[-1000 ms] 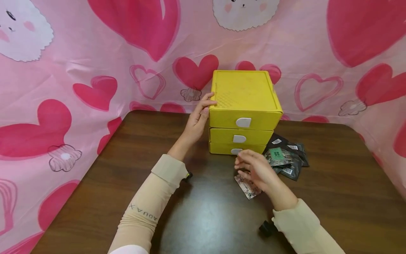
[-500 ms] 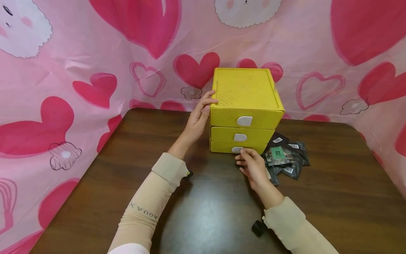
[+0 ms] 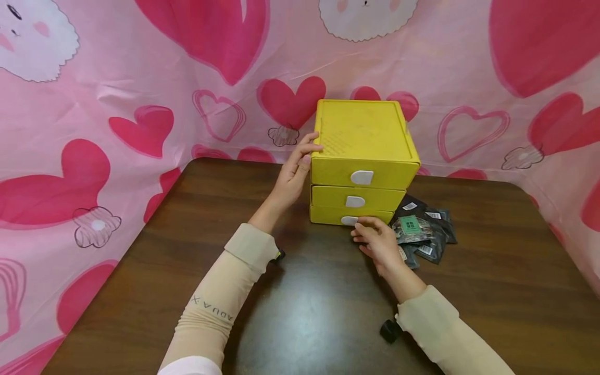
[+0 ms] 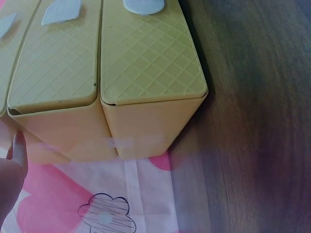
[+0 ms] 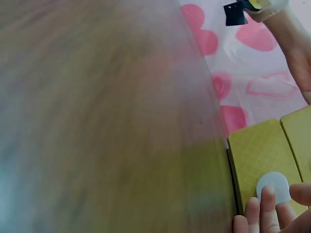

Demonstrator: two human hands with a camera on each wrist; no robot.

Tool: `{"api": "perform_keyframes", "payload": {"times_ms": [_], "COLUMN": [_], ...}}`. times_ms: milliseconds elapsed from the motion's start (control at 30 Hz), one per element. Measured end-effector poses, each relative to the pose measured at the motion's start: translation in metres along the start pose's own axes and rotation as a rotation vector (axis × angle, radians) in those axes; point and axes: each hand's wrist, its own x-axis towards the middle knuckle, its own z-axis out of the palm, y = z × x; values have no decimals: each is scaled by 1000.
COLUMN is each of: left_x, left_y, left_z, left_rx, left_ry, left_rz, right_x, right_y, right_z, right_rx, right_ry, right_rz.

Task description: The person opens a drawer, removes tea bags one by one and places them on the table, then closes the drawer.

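In the head view a yellow three-drawer box [image 3: 365, 130] stands at the back of the table, its drawers closed. My left hand [image 3: 292, 174] rests against its left side, fingertips over the top edge; in the left wrist view a finger [image 4: 19, 153] touches the side wall. My right hand [image 3: 377, 242] is at the bottom drawer. A fingertip [image 5: 267, 194] lies on that drawer's white handle [image 5: 279, 180] in the right wrist view, with the thumb apart from it. Several dark packets [image 3: 433, 242] lie beside the box, one with a green label [image 3: 409, 225].
Dark brown wooden table [image 3: 197, 224] lies under everything. A pink cloth [image 3: 225, 52] printed with hearts hangs behind and at the sides. Black strap pieces [image 3: 390, 331] show at my wrists.
My right hand has moved in to the bottom drawer's handle. A brownish packet seen beneath it a second ago no longer shows there. The left hand has stayed on the box.
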Motion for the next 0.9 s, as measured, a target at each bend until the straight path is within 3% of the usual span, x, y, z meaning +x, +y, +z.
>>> {"api": "perform_keyframes", "payload": {"times_ms": [200, 400, 700, 900], "left_x": [0, 0, 1, 0], "left_y": [1, 1, 2, 2], "left_z": [-2, -4, -4, -4], "left_rx": [19, 18, 20, 37], "left_ry": [-21, -42, -43, -47], "left_rz": [-23, -35, -27, -13], "right_x": [-4, -13, -28, -38], "right_y": [3, -2, -6, -10], "right_z": [-10, -22, -41, -52], "right_rx": [-93, -273, -370, -445], "right_ry": [-36, -90, -308, -469], "right_rz": [-30, -47, 6, -71]}}
